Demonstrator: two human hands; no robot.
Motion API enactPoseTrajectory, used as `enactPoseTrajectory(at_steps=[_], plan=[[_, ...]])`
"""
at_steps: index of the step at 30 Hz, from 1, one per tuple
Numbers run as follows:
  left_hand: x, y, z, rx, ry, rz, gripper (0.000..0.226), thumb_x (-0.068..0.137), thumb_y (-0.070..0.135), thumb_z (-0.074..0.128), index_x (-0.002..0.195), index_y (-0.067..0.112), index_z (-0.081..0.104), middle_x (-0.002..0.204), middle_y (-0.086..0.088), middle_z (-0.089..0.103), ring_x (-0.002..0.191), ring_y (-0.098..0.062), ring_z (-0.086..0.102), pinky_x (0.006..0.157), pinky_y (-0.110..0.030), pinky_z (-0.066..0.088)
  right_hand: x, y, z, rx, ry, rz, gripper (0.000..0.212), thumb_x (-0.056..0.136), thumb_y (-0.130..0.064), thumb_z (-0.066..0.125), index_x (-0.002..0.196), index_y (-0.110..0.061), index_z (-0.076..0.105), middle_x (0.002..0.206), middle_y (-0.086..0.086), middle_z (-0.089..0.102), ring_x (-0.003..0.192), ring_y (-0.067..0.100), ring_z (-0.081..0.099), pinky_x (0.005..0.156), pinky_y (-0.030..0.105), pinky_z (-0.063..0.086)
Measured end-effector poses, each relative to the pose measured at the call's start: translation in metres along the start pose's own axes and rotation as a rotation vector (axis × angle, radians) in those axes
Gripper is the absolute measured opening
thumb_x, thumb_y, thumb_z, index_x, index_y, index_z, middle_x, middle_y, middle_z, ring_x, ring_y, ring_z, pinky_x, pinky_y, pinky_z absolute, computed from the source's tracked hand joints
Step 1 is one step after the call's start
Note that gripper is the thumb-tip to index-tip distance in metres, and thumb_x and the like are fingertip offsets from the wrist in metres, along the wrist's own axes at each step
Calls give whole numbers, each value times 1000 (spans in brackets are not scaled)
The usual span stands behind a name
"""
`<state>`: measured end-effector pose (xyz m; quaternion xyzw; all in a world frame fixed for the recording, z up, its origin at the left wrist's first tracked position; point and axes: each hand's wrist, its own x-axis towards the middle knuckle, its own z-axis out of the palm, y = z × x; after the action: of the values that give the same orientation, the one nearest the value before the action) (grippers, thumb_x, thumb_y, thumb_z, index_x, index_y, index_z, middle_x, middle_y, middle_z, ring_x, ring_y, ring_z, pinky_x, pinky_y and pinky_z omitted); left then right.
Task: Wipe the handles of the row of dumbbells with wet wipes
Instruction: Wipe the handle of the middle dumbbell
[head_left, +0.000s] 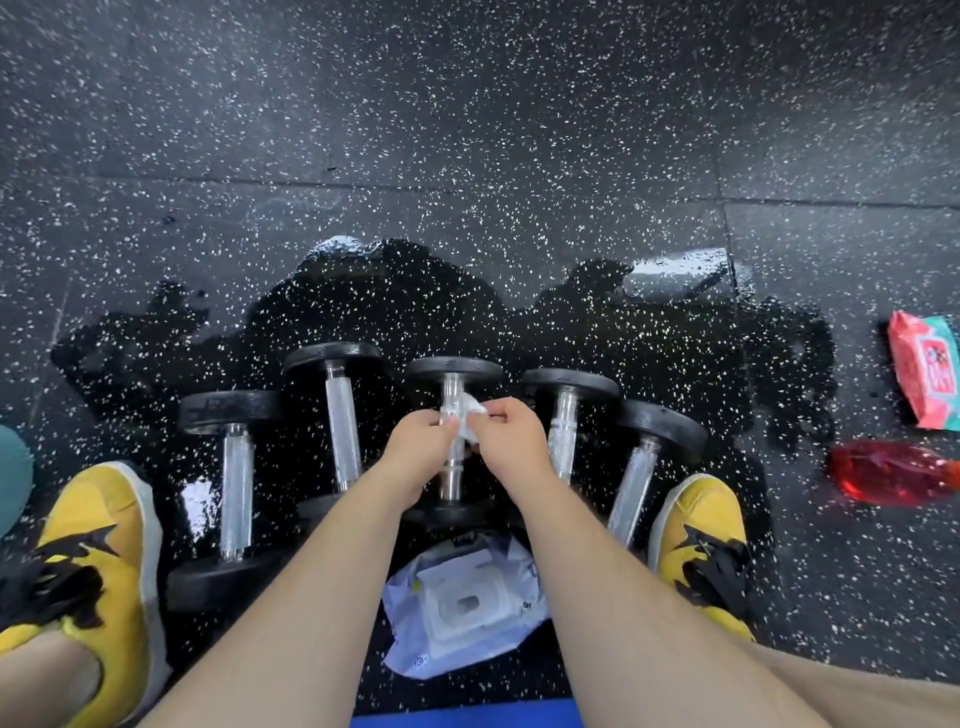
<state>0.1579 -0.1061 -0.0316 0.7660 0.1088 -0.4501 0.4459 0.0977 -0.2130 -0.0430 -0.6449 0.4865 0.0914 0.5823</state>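
Observation:
Several black dumbbells with knurled silver handles lie in a row on the speckled rubber floor. Over the middle dumbbell's handle (451, 395) my left hand (420, 441) and my right hand (511, 434) both pinch a small white wet wipe (470, 418), held just above the bar. Beside it lie the far-left dumbbell (236, 488), the second dumbbell (343, 421), the fourth dumbbell (563, 431) and the far-right dumbbell (636, 483). A white and blue wet wipe pack (467, 605) with its lid open lies between my forearms, near the dumbbells' close ends.
A wet dark patch spreads on the floor (467, 130) behind the dumbbells. My yellow shoes (98, 571) (701, 545) flank the row. A pink wipe pack (927, 371) and a red bottle (891, 470) lie at the right. A blue mat edge (462, 717) shows below.

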Motion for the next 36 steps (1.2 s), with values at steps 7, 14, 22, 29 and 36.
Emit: enactPoseTrajectory(at_steps=[7,14,22,29,36], plan=[[-5,3,2,-32,145,7,25,90,28,72,101,12,56,98,-4,63,86,-19,59,82,-41,55,-6,0,-2,147,-3,-21,5,90,-23,68,90,-19,70,80,-4,64,77,20,65,82,38,60],[-10,7,12,173,205,76,38,78,28,80,99,11,52,88,-1,61,71,-16,54,62,-33,41,-12,-6,2,231,170,-98,11,89,-18,70,90,-29,71,93,-12,71,87,5,66,77,21,52],[-12,-1,6,27,131,55,18,80,8,68,95,16,63,92,1,71,88,-20,69,85,-44,57,-15,-14,18,94,249,-43,9,84,-15,74,76,-18,72,80,-5,71,74,12,67,60,15,48],[-5,-5,-13,38,3,78,34,69,4,54,91,20,75,87,-2,76,86,-25,74,83,-46,61,-13,-27,24,5,325,-98,11,84,-13,69,74,-11,72,72,-6,67,68,10,58,54,10,39],[-2,-1,-16,-14,-73,32,43,59,31,56,87,4,72,93,-17,74,87,-33,71,92,-55,56,-30,-10,23,70,298,-53,14,88,-5,66,76,-1,71,71,3,67,51,-2,52,43,7,35]])
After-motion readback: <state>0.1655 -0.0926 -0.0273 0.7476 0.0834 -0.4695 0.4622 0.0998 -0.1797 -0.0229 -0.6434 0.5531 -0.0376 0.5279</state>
